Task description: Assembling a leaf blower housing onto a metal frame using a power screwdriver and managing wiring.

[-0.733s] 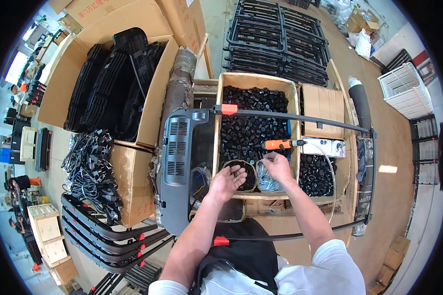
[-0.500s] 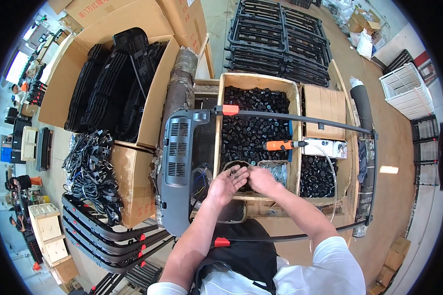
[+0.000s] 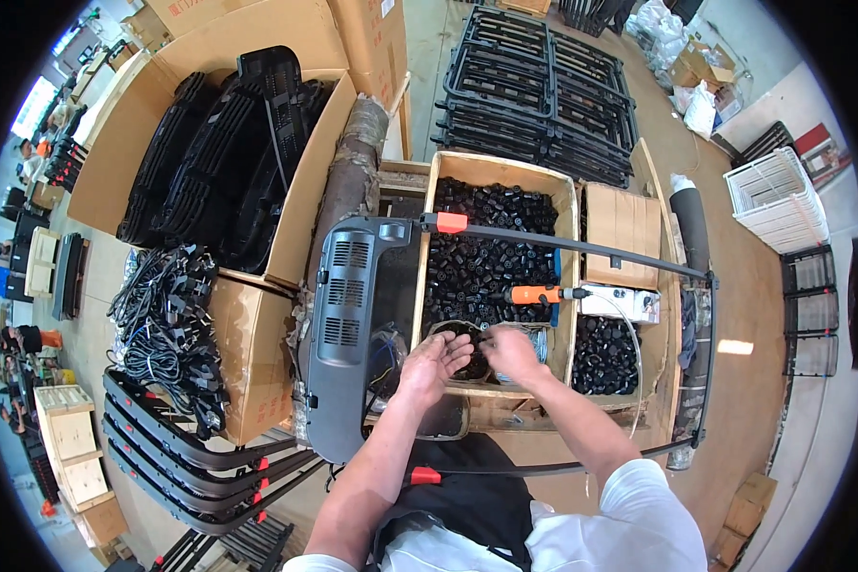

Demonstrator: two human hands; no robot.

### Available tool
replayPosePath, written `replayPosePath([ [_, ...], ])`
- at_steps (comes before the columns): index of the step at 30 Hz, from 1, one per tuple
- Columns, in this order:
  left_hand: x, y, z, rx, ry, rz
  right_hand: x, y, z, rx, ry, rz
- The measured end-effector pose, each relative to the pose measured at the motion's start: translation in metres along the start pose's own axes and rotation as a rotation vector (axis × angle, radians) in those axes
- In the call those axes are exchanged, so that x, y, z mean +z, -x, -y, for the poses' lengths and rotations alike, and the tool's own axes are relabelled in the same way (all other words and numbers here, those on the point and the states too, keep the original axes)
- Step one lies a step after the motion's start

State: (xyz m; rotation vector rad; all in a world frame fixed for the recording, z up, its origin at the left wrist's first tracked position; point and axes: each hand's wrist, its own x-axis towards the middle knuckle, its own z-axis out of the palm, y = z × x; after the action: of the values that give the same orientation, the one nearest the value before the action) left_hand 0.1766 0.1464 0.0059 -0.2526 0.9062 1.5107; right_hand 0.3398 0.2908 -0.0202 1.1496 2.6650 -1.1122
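Observation:
My left hand [image 3: 433, 364] is palm up and lightly cupped, with its fingers stretched out; nothing I can make out lies in it. Close beside it, my right hand [image 3: 513, 353] has its fingers pinched together, and what they hold, if anything, is too small to tell. Both hands are over a round container [image 3: 477, 374] with small dark pieces in it, at the near end of a wooden box [image 3: 570, 276]. Around my forearms and the box lies a grey frame with a slotted panel [image 3: 341, 315] on its left and thin dark bars [image 3: 582, 245].
Black plastic caps [image 3: 491, 248] fill most of the box. An orange power screwdriver [image 3: 536, 295] lies across it, beside a white box [image 3: 620, 303]. More black parts [image 3: 605, 355] sit to the right. Bundled cables [image 3: 167, 329] and a carton [image 3: 305, 181] of black panels stand left.
My hands have drawn slightly apart over the round container. My right hand has shifted a little down, and the whole view has moved slightly.

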Motion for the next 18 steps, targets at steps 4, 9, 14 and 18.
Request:
replayPosePath([
  [4,-0.001,0.007,-0.009,0.021,-0.053,0.034,-0.016,-0.009,-0.043,0.589,-0.941,-0.311],
  [9,0.005,0.009,-0.005,0.004,-0.164,0.081,-0.017,-0.055,-0.056,0.627,-1.038,-0.643],
  [14,0.007,0.025,-0.006,0.023,-0.232,0.119,0.004,-0.077,-0.048,0.116,-0.733,-0.663],
  [18,0.0,0.039,-0.013,0.032,-0.258,0.008,-0.004,-0.09,-0.001,0.195,-0.331,-0.605],
])
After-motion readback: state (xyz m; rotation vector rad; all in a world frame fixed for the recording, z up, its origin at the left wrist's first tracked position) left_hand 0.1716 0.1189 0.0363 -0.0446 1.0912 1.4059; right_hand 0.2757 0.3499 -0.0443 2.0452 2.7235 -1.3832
